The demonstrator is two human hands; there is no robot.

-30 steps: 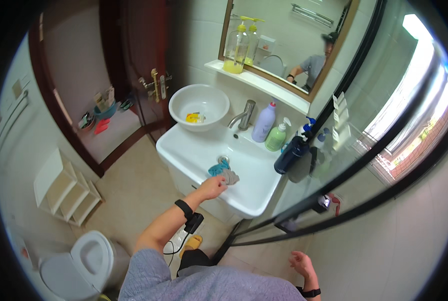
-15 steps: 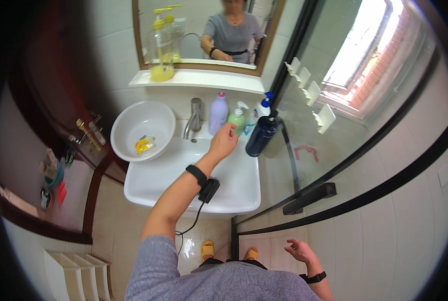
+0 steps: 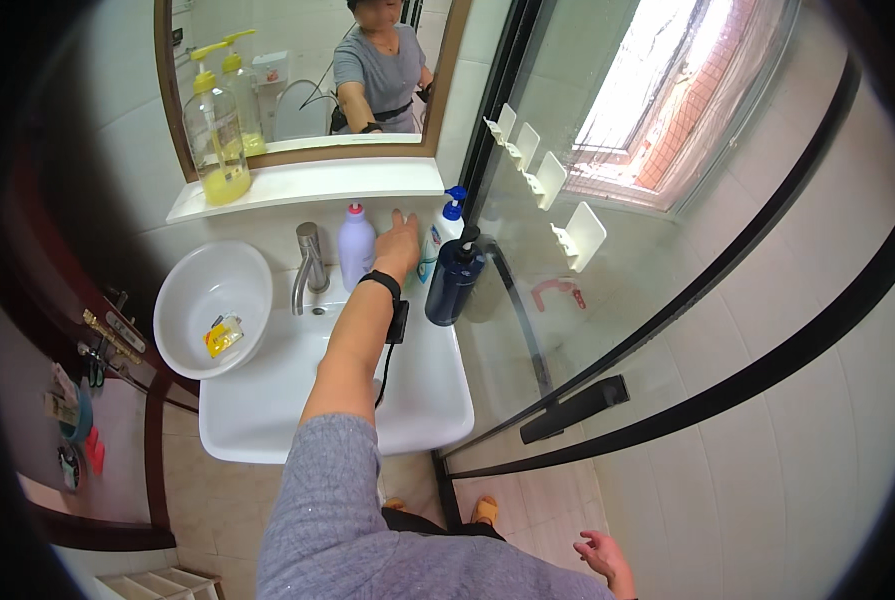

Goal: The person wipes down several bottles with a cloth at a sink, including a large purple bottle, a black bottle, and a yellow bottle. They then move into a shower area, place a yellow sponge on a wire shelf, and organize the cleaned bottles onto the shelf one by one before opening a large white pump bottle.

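Note:
My left hand point(image 3: 397, 248) reaches across the sink to its back edge. Its fingers close round the top of a green pump bottle point(image 3: 413, 273), hiding the pump head and most of the body. Left of that hand stands a lilac bottle point(image 3: 356, 250) with a pink cap. To its right are a white pump bottle point(image 3: 442, 232) with a blue top and a dark navy pump bottle point(image 3: 454, 284). Low at the right, my right hand point(image 3: 599, 555) hangs with loosely bent fingers apart, holding nothing.
A white basin point(image 3: 170, 325) holding a yellow packet point(image 3: 223, 337) rests on the sink's point(image 3: 257, 425) left side, near the metal faucet point(image 3: 310, 265). Above runs a white shelf point(image 3: 337, 182) with a clear bottle of yellow liquid point(image 3: 222, 170). A black-framed glass door point(image 3: 572, 408) borders the right.
My left hand has moved forward from in front of the green pump bottle onto its top. The whole view has shifted, with the sink now further left. My right hand stays low.

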